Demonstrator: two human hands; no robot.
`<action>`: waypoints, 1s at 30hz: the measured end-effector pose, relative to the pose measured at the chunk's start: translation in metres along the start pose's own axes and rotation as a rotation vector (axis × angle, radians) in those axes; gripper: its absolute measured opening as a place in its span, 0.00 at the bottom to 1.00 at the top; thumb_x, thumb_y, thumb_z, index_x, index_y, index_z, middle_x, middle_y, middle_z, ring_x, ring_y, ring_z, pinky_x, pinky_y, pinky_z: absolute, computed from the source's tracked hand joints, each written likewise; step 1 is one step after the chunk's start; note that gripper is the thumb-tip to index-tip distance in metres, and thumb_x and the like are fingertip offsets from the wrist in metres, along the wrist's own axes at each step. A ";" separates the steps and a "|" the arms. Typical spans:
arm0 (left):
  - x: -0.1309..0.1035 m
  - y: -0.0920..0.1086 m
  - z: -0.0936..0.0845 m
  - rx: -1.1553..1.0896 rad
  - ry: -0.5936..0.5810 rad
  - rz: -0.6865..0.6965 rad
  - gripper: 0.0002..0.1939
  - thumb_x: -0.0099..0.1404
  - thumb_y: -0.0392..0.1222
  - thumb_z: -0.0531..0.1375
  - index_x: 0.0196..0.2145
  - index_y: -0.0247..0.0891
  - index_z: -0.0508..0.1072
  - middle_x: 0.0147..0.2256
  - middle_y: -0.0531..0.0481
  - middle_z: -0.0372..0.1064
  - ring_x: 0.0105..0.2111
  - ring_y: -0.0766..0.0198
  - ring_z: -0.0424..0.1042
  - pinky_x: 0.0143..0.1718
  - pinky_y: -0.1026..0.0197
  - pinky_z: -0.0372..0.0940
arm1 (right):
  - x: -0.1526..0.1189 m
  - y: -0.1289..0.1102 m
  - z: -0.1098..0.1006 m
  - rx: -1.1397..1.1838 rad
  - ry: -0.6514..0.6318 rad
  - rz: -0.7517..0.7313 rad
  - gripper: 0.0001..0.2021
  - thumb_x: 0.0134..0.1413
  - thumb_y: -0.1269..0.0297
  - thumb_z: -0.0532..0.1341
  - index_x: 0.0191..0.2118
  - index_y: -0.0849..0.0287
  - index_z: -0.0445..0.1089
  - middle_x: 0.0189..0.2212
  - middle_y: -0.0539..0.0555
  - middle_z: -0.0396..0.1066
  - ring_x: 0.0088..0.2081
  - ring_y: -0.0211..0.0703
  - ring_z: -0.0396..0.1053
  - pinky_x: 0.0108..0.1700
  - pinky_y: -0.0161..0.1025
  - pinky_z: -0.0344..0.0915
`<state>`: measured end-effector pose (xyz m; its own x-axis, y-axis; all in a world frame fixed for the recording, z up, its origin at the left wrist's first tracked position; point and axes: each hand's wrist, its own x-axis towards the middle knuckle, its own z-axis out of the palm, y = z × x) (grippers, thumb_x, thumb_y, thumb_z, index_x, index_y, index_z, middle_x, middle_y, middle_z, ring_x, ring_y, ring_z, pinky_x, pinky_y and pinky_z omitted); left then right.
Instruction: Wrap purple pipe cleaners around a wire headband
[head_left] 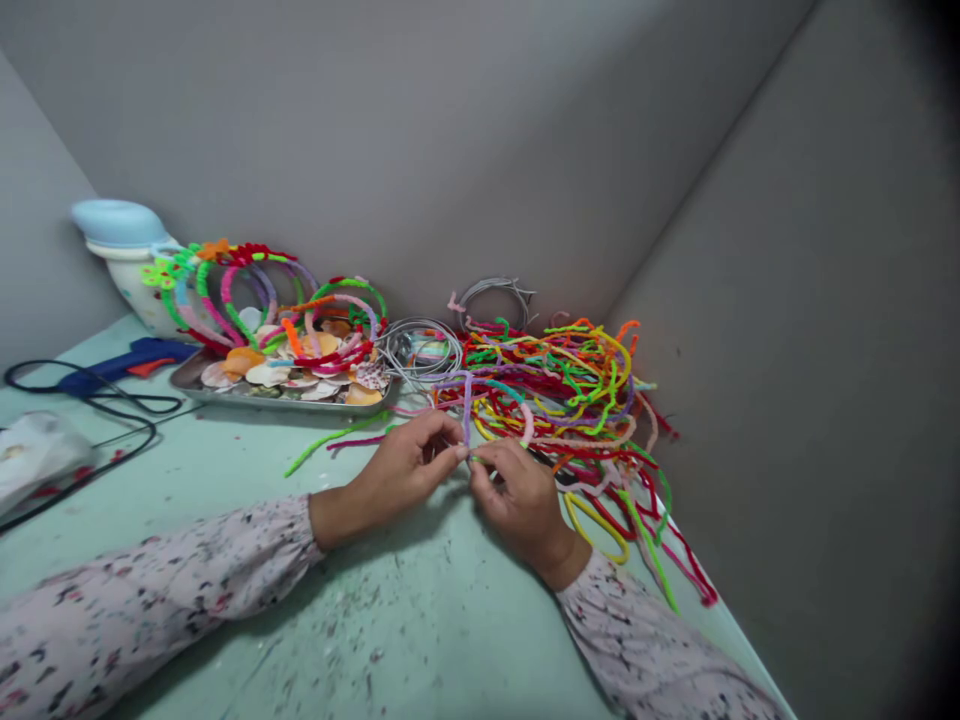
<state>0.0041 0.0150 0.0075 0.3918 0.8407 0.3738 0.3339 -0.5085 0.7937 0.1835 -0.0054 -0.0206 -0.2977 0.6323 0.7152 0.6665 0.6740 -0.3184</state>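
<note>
Near the middle of the table, both my hands meet at their fingertips on a curved band covered in fuzzy pipe cleaner (527,425), with purple, teal and pink stretches. My left hand (416,458) is closed in a pinch by the lower end of the purple strand (467,408), which stands upright above the fingers. My right hand (521,498) has its fingers curled round the low end of the band, its thumb and forefinger close to the left fingertips. The exact spot they pinch is small and partly covered by the fingers.
A heap of colourful pipe cleaners (570,390) lies behind and right of my hands. Coiled grey wire hoops (420,350) sit beside a metal tray (277,402) of shells and finished headbands (229,290). At left are a blue glue gun (112,370), black cord (154,430) and white plastic bag (41,445).
</note>
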 end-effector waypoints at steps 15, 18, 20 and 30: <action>0.000 -0.011 -0.001 0.089 0.109 0.410 0.09 0.64 0.30 0.57 0.39 0.38 0.74 0.35 0.47 0.71 0.37 0.65 0.69 0.38 0.61 0.66 | 0.003 -0.001 -0.001 0.055 0.057 0.034 0.05 0.57 0.71 0.56 0.36 0.58 0.68 0.30 0.53 0.72 0.33 0.40 0.70 0.37 0.36 0.68; -0.001 -0.013 -0.002 0.120 0.106 0.434 0.10 0.64 0.29 0.57 0.41 0.39 0.75 0.36 0.47 0.71 0.37 0.66 0.69 0.38 0.61 0.67 | 0.003 -0.002 -0.001 0.056 0.064 0.030 0.05 0.57 0.71 0.55 0.36 0.58 0.68 0.30 0.53 0.72 0.33 0.40 0.71 0.37 0.36 0.68; -0.001 -0.014 -0.002 0.143 0.112 0.449 0.11 0.64 0.30 0.57 0.41 0.40 0.75 0.36 0.48 0.71 0.37 0.66 0.70 0.38 0.61 0.67 | 0.003 -0.002 -0.001 0.057 0.069 0.031 0.05 0.57 0.71 0.55 0.37 0.57 0.68 0.30 0.53 0.72 0.33 0.39 0.71 0.36 0.36 0.68; 0.000 -0.014 -0.003 0.193 0.118 0.491 0.11 0.64 0.29 0.57 0.41 0.39 0.75 0.36 0.47 0.71 0.37 0.67 0.70 0.37 0.63 0.67 | 0.003 -0.002 -0.003 0.049 0.075 -0.004 0.05 0.57 0.72 0.56 0.36 0.59 0.68 0.30 0.54 0.72 0.33 0.40 0.72 0.36 0.36 0.69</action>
<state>-0.0027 0.0223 -0.0021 0.4463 0.5048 0.7389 0.2912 -0.8627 0.4135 0.1831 -0.0057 -0.0158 -0.2475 0.6004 0.7604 0.6304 0.6958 -0.3442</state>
